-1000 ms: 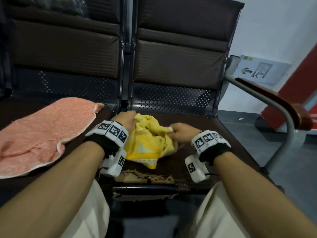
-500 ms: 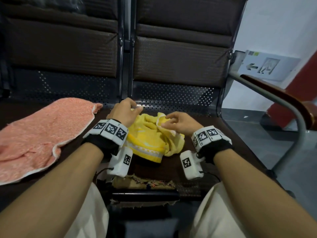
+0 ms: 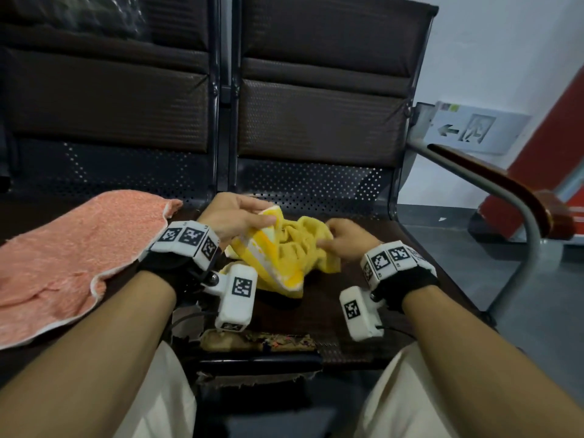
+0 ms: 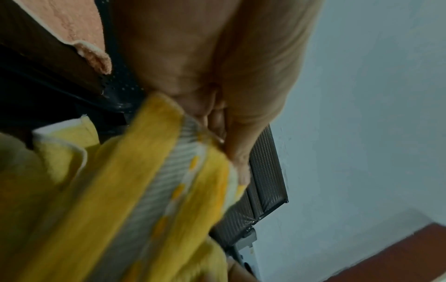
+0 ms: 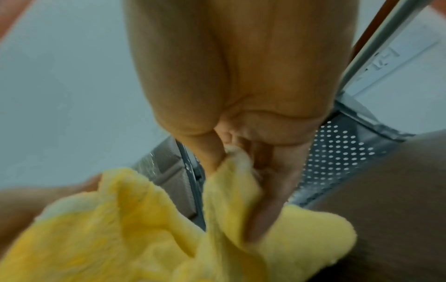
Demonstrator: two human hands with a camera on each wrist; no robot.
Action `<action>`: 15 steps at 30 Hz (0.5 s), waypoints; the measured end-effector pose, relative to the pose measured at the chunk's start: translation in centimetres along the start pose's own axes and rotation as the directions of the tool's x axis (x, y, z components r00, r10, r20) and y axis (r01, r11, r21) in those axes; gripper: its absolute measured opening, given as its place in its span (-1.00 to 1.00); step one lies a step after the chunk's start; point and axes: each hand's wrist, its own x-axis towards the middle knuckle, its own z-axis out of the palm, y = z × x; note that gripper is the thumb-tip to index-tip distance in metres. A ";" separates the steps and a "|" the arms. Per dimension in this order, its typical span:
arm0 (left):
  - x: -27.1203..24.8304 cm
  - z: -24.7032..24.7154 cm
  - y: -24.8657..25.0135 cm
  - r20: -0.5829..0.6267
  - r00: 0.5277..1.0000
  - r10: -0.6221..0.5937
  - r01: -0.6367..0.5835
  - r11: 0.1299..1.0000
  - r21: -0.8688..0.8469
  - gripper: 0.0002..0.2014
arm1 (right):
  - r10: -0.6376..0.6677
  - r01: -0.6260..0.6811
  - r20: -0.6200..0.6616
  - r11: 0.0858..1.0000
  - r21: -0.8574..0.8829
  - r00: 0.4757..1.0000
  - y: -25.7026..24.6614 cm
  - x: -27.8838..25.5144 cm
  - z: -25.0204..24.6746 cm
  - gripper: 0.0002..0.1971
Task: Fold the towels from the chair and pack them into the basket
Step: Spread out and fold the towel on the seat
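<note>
- The person sits in front of a dark chair (image 3: 316,305) with a perforated metal seat; both forearms reach forward over the seat, each with a black band and white marker blocks at the wrist.
- The left hand (image 3: 235,216) is raised a little above the seat, its back turned up. Its thumb and fingers pinch a striped edge of the yellow towel (image 3: 284,251), and this corner is lifted.
- In the left wrist view the left hand (image 4: 217,76) has its fingers folded down onto the towel (image 4: 120,190); the white and grey stripe of the cloth runs under them.
- The right hand (image 3: 346,237) is lower and just to the right, also palm down. Its fingers are closed on the other side of the same towel.
- In the right wrist view the thumb and fingers of the right hand (image 5: 241,95) pinch a fold of the yellow cloth (image 5: 144,238) between them.
- The yellow towel is crumpled, not folded. It hangs between the two hands, and its lower part seems to rest on the seat.
- A pink towel (image 3: 69,257) lies spread on the neighbouring seat to the left, apart from both hands.
- At the right a curved metal armrest (image 3: 505,197) with a brown top stands beside the seat.
</note>
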 end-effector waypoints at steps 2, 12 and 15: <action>-0.2 -0.1 0.1 -0.064 0.998 0.002 -0.008 0.995 -0.102 -0.73 | -0.053 0.077 -0.166 0.987 0.144 0.985 -1.3 0.2 -0.3 -0.83; -0.9 0.5 3.8 -0.427 0.869 0.251 -0.342 0.927 -0.152 -0.91 | -0.165 0.551 -0.558 0.522 0.650 0.814 -8.9 -2.2 -2.3 -0.87; -1.4 0.8 3.7 -0.385 0.900 0.204 -0.316 0.914 -0.253 -0.77 | -0.183 0.423 -0.385 0.487 0.764 0.905 -9.2 -1.8 -1.4 -0.82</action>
